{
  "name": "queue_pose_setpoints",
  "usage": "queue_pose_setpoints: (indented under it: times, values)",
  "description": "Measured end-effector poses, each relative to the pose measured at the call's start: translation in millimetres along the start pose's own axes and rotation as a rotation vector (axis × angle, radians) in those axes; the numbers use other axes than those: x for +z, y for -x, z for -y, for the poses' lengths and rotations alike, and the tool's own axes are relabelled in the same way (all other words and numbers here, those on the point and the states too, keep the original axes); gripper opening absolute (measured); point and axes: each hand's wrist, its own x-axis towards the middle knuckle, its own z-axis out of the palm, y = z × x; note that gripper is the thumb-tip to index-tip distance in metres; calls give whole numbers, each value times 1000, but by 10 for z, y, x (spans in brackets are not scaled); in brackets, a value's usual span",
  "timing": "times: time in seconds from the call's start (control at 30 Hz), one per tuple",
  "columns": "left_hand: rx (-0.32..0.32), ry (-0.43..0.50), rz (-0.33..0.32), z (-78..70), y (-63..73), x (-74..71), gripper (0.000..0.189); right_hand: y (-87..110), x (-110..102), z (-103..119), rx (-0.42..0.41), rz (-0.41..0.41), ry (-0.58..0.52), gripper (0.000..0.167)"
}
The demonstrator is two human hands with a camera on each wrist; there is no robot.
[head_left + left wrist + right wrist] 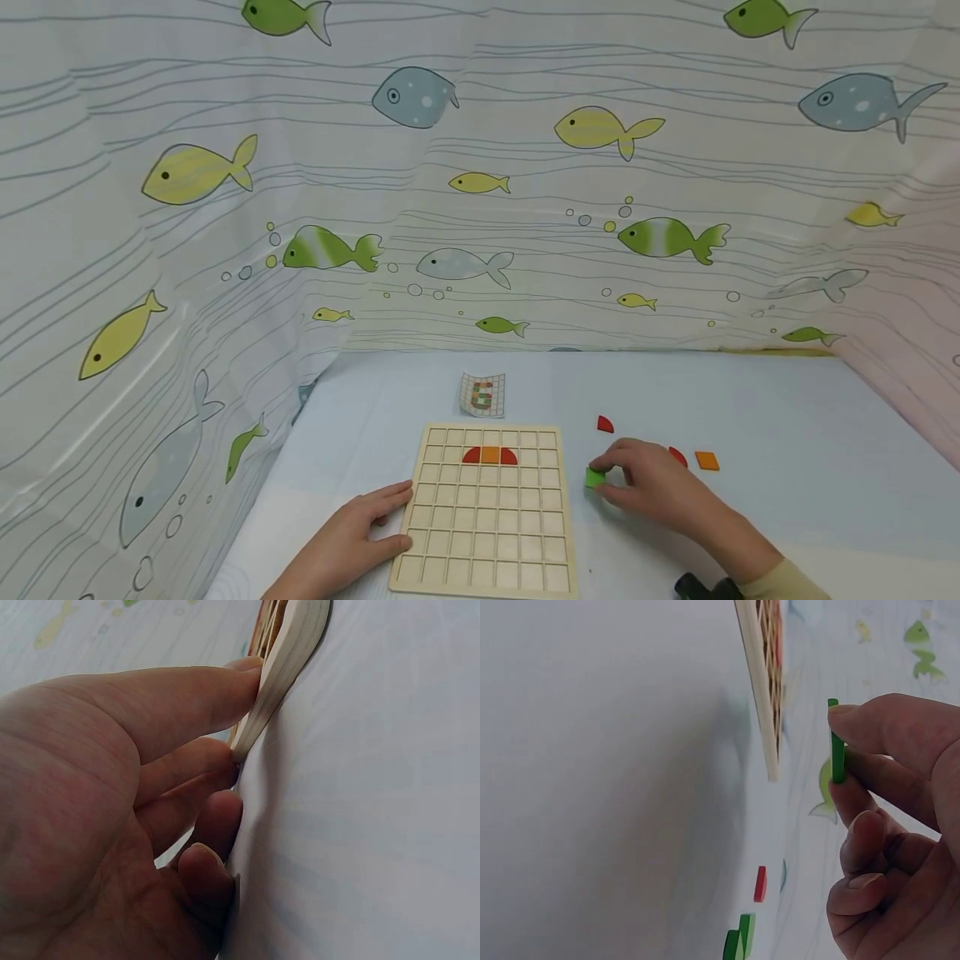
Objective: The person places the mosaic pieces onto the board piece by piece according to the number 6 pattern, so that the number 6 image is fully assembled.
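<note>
A wooden grid board (487, 521) lies on the table. Its upper rows hold an orange square tile (491, 455) between two red quarter-round tiles (472, 457). My left hand (341, 533) touches the board's left edge with thumb and fingertips; in the left wrist view the thumb (187, 701) presses the wooden rim. To the right of the board, my right hand (660, 487) pinches a green square tile (595, 478) between thumb and fingers. The right wrist view shows this green tile (837, 750) edge-on, held above the table.
Behind the board lies a small pattern card (482, 395). Loose tiles lie to the right: a red quarter-round (605, 424), another red piece (678, 456) partly behind the hand, and an orange square (707, 461). Green tiles (739, 937) show low in the right wrist view. A fish-print curtain (525, 208) surrounds the table.
</note>
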Motion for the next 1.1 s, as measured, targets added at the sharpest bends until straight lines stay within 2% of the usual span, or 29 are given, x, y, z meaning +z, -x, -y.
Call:
queue_pose_setpoints:
  times: [0.33, 0.63, 0.8, 1.1]
  values:
    - [-16, 1, 7, 1, -1, 1, 74, -149, 26, 180, 16, 38, 30, 22]
    - [-6, 0, 9, 3, -8, -6, 73, -321, 93, 296, -118, 41, 65, 22]
    - [1, 15, 8, -2, -6, -4, 73, -406, 142, 385, -163, 48, 66, 23]
    - [8, 2, -8, -6, 1, -2, 71, -576, 252, 549, -140, 88, 52, 24]
